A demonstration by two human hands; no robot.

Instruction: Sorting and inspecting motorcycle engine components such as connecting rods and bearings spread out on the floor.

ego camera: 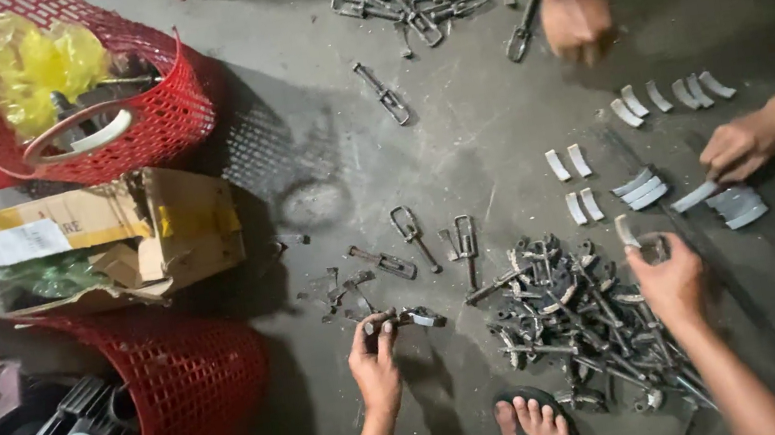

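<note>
Pinching small metal link (409, 318), left hand (375, 363) fingers closed on near end; long axis runs rightward from grip. Right hand (669, 281) clasps curved shell (628, 232), parts pile (573, 318) between hands.

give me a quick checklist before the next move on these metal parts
1. left hand grip on the dark metal part: ok, fingers touch it on the floor.
2. right hand grip on the curved grey piece: ok, held at the fingertips.
3. pile of metal parts within reach: ok, it lies between both hands.
4. foot in a sandal clear of the pile: not ok, it sits right beside it.
5. other people's hands clear: cannot tell, one works close by.
</note>
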